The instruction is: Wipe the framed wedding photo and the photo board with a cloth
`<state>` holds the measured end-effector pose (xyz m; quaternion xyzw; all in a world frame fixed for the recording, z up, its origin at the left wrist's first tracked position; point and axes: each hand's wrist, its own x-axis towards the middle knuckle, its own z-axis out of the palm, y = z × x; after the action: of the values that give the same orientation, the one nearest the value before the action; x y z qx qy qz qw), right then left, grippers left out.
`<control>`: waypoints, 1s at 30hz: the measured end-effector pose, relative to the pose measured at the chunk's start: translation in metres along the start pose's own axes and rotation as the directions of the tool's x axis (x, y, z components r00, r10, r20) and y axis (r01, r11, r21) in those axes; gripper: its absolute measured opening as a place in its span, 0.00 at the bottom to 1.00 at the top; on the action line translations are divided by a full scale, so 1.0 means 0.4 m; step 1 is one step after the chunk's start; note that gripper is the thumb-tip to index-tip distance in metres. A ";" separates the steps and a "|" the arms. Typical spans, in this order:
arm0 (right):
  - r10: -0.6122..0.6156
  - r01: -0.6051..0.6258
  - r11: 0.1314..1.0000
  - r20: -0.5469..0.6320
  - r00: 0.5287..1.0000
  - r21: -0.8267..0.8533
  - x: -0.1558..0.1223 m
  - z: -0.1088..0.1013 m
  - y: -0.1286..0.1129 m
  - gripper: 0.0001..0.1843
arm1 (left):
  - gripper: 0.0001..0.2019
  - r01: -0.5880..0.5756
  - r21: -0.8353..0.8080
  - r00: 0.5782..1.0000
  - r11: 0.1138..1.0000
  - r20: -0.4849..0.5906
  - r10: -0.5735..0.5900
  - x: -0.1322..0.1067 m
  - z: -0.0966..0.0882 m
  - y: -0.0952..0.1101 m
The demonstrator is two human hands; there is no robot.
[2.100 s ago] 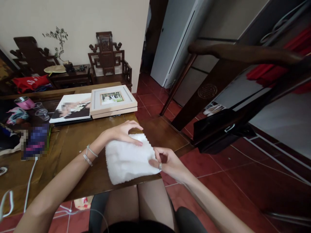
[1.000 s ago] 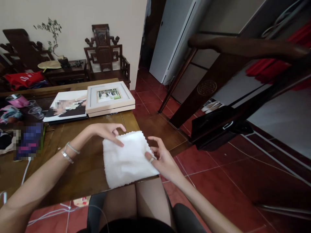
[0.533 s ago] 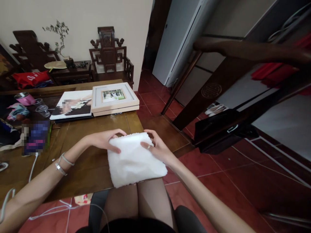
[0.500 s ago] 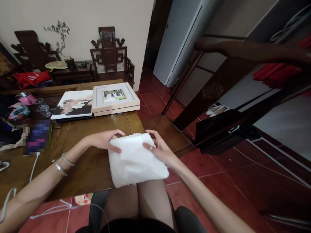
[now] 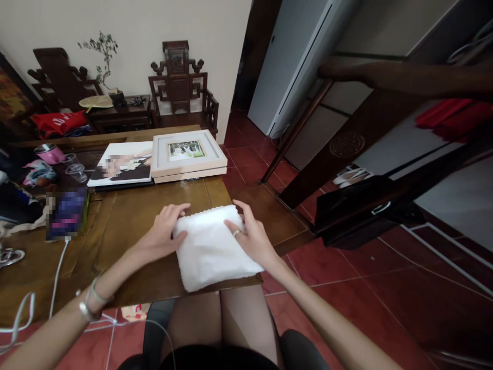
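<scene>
A folded white towel [image 5: 213,252] with a scalloped, fluffy edge lies at the table's near edge, close above my lap. My left hand [image 5: 165,234] is at its upper left corner, thumb on the top face and fingers curled at the far side. On the opposite side, my right hand [image 5: 252,236] grips the upper right corner, with its thumb on top and fingers behind. A ring shows on the right hand. The towel's underside is hidden.
A framed photo [image 5: 188,154] and a photo panel [image 5: 121,163] lie farther back on the wooden table [image 5: 127,216]. At left are a phone-like pixelated item [image 5: 67,213] with a white cable, a pink cup [image 5: 50,153] and clear cups [image 5: 77,172]. A wooden chair [image 5: 346,141] stands at right.
The towel has come down flatter onto the table edge, still between both hands. My left hand's fingers have curled more at its corner. The view has shifted slightly.
</scene>
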<state>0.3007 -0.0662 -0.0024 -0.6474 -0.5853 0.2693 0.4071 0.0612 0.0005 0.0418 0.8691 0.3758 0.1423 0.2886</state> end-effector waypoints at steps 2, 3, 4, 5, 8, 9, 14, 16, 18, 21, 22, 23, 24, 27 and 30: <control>0.012 -0.012 1.000 0.009 1.000 -0.003 -0.013 -0.001 0.002 0.34 | 0.26 -0.055 0.127 0.995 0.990 -0.075 0.065 -0.039 0.051 0.037; 0.021 -0.021 1.000 0.023 1.000 0.006 -0.020 -0.003 0.002 0.35 | 0.27 -0.080 0.181 0.992 0.980 -0.078 0.095 -0.056 0.079 0.053; 0.032 -0.033 0.999 0.040 0.999 0.019 -0.026 -0.006 0.001 0.35 | 0.30 -0.086 0.236 0.990 0.968 -0.089 0.109 -0.070 0.105 0.067; 0.043 -0.045 0.998 0.055 0.998 0.033 -0.032 -0.009 -0.001 0.35 | 0.32 -0.084 0.280 0.988 0.956 -0.103 0.116 -0.080 0.128 0.076; 0.052 -0.054 0.998 0.053 0.997 0.031 -0.048 -0.012 -0.004 0.33 | 0.37 -0.074 0.323 0.992 0.943 -0.075 0.104 -0.088 0.161 0.081; 0.049 -0.050 0.999 0.042 0.998 0.023 -0.052 -0.011 -0.002 0.32 | 0.38 -0.081 0.317 0.993 0.945 -0.057 0.104 -0.088 0.161 0.078; 0.011 -0.009 0.994 0.012 1.000 -0.105 -0.056 -0.017 0.004 0.37 | 0.48 -0.154 0.250 0.985 0.956 -0.033 0.168 -0.123 0.133 0.070; -0.060 0.053 0.978 -0.029 0.998 -0.204 -0.060 -0.025 -0.016 0.40 | 0.43 -0.133 0.234 0.985 0.963 -0.073 0.154 -0.157 0.138 0.072; -0.194 0.153 0.934 -0.101 0.976 -0.323 -0.074 -0.028 -0.053 0.40 | 0.41 -0.087 0.195 0.986 0.977 -0.126 0.112 -0.189 0.158 0.074; -0.436 0.359 0.810 -0.067 0.897 -0.464 -0.119 -0.008 -0.109 0.39 | 0.45 -0.019 0.143 0.974 0.990 -0.219 0.050 -0.208 0.207 0.072; -0.490 0.435 0.762 0.011 0.871 -0.479 -0.138 0.006 -0.120 0.38 | 0.45 0.000 0.133 0.963 0.991 -0.268 0.036 -0.206 0.224 0.071; -0.521 0.499 0.719 0.101 0.848 -0.483 -0.157 0.023 -0.124 0.38 | 0.46 0.025 0.120 0.951 0.992 -0.308 0.013 -0.201 0.238 0.069; -0.533 0.550 0.682 0.187 0.825 -0.482 -0.173 0.040 -0.121 0.38 | 0.45 0.057 0.102 0.936 0.993 -0.351 -0.018 -0.195 0.250 0.068; -0.515 0.602 0.600 0.321 0.795 -0.527 -0.203 0.086 -0.082 0.39 | 0.43 0.057 0.083 0.905 0.995 -0.425 -0.016 -0.181 0.258 0.062; -0.535 0.614 0.517 0.334 0.776 -0.597 -0.202 0.101 -0.043 0.40 | 0.45 -0.022 0.103 0.931 0.994 -0.362 0.058 -0.187 0.233 0.051</control>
<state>0.2442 -0.1367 -0.0193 -0.5031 -0.8426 -0.0785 0.1756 0.0655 -0.1023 -0.0221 0.8480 0.4116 0.2883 0.1685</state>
